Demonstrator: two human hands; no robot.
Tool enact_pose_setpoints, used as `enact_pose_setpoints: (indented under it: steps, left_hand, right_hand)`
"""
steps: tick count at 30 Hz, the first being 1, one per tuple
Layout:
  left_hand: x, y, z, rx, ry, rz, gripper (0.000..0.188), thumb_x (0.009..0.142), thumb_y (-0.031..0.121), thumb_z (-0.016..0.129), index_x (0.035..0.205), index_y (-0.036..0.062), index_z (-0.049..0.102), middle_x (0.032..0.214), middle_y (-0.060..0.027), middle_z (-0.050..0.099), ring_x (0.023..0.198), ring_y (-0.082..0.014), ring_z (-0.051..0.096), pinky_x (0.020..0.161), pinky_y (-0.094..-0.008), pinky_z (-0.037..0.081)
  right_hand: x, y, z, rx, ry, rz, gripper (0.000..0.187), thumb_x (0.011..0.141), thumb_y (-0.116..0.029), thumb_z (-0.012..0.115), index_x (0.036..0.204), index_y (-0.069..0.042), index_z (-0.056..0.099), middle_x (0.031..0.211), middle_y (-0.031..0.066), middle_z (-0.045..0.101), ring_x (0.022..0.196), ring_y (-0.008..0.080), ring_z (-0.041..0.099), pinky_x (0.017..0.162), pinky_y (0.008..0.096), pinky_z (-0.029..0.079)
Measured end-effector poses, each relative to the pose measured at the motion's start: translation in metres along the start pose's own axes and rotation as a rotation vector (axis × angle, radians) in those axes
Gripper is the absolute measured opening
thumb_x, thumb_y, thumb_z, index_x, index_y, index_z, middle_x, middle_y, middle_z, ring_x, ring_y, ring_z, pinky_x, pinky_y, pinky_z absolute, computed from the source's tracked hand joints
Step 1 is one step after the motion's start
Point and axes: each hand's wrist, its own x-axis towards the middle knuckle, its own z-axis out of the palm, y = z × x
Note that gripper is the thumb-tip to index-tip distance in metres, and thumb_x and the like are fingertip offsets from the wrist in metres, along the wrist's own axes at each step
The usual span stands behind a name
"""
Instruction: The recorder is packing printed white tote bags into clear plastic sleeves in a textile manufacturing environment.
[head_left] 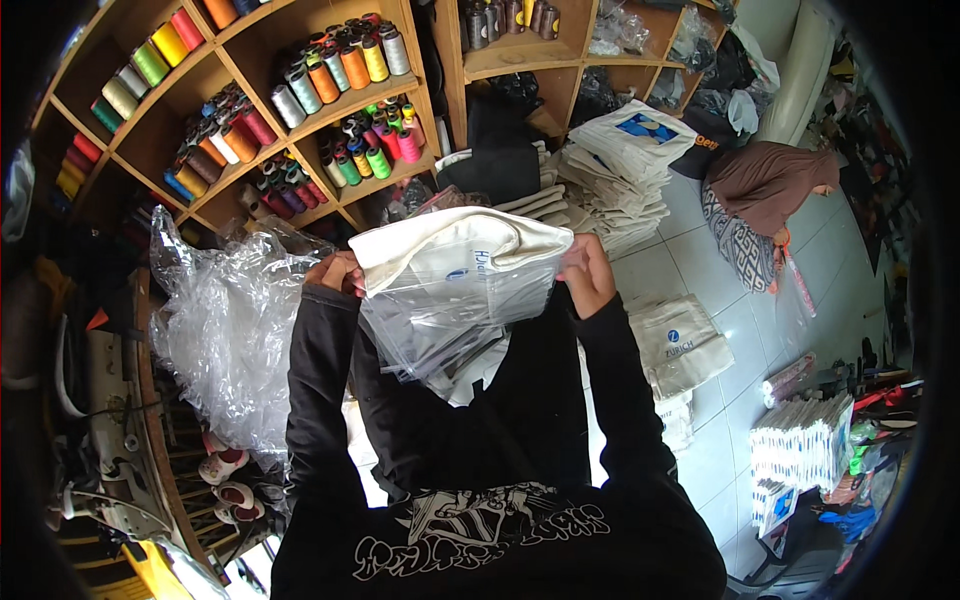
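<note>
Between my hands, above my lap, hangs a cream canvas bag [420, 255] with a small blue print. Its lower part sits inside a clear plastic sleeve [425, 335], while the cloth's upper edge stands out of it. My left hand [337, 272] is closed on the bag's left side, its fingers partly behind the cloth. On the other side my right hand [588, 272] pinches the right edge of the bag and the plastic. A heap of loose clear plastic [225, 340] lies left of my left forearm.
Wooden shelves [270, 150] with thread cones stand ahead. Stacked canvas bags [620, 170] lie at the far right, another bag pile [685, 345] right of my knee. Packed white bags [800, 440] are stacked on the right. A person [770, 200] sits on the tiled floor. A sewing machine [115, 450] is at left.
</note>
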Motion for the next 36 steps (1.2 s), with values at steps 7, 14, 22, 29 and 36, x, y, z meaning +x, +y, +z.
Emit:
enact_pose_setpoints:
  steps: [7,14,22,29,36]
  left_hand:
    - [-0.004,0.002,0.001,0.006,0.053,0.025,0.021,0.083,0.022,0.054,0.092,0.0035,0.056,0.07,-0.0005,0.055,0.058,-0.0105,0.051,0.052,-0.023,0.041]
    - [0.022,-0.053,-0.015,0.012,-0.13,0.412,0.029,0.083,0.008,0.057,0.111,0.0039,0.054,0.106,-0.0028,0.057,0.092,-0.0102,0.053,0.074,-0.0241,0.043]
    - [0.018,-0.052,-0.003,0.121,-0.026,0.609,0.015,0.084,0.008,0.058,0.097,0.0017,0.057,0.088,-0.0016,0.059,0.078,-0.0072,0.052,0.073,-0.022,0.042]
    - [0.008,-0.047,0.007,0.233,0.084,0.762,0.009,0.081,0.004,0.059,0.09,0.0034,0.059,0.084,-0.002,0.057,0.07,-0.0066,0.053,0.065,-0.0199,0.043]
    - [-0.029,0.009,0.007,0.248,0.206,0.84,0.008,0.08,-0.001,0.058,0.088,0.001,0.058,0.086,-0.0047,0.054,0.077,-0.0097,0.052,0.071,-0.0224,0.041]
  right_hand:
    - [0.0,-0.001,0.019,0.077,0.002,-0.047,0.018,0.084,-0.005,0.052,0.102,-0.001,0.051,0.092,0.0044,0.057,0.087,0.0066,0.052,0.073,0.0208,0.041]
    - [0.005,-0.006,0.012,0.034,-0.002,-0.067,0.018,0.089,-0.01,0.048,0.103,0.0,0.051,0.084,0.002,0.055,0.076,0.0045,0.048,0.069,0.0191,0.039]
    - [0.006,0.001,0.016,0.044,0.179,-0.192,0.008,0.087,-0.008,0.051,0.091,-0.001,0.048,0.077,0.0029,0.054,0.064,0.0066,0.049,0.06,0.0201,0.041]
    - [0.001,-0.003,0.003,0.032,0.168,-0.183,0.006,0.083,-0.003,0.054,0.086,0.001,0.05,0.085,0.0085,0.058,0.071,0.0096,0.054,0.063,0.0211,0.043]
    - [-0.012,-0.085,0.017,-0.208,0.068,-0.523,0.007,0.077,0.002,0.058,0.083,-0.001,0.054,0.103,0.0145,0.054,0.089,0.0213,0.055,0.079,0.0309,0.043]
